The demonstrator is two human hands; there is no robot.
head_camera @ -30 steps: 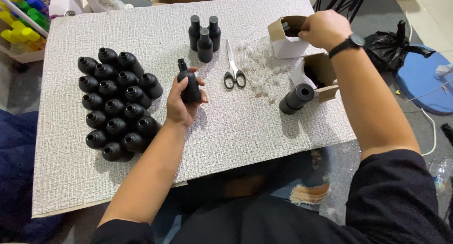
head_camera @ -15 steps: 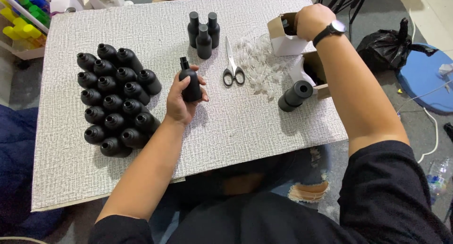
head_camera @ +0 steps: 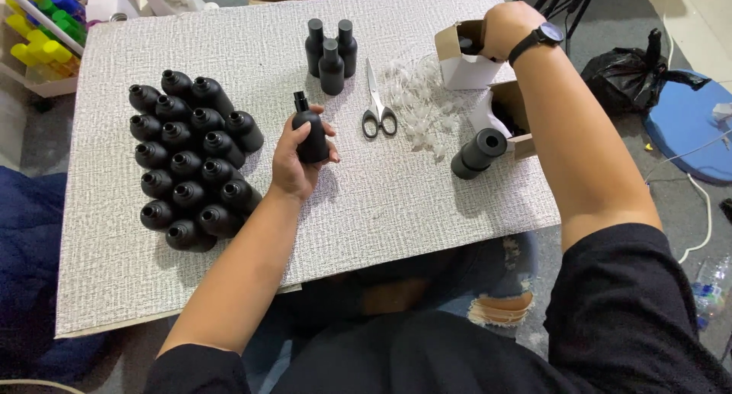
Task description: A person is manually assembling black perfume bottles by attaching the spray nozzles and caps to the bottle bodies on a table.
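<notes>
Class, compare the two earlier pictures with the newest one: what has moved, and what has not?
The right hand has gone further into the white box at the table's far edge, fingers now inside. The left hand still holds the black bottle upright. The scissors, lying bottles and three standing bottles stayed put.

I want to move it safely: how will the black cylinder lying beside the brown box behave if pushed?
The black cylinder lies on its round side, so it would probably roll. The table has a rough texture, which may slow it. It looks rigid, not floppy.
</notes>
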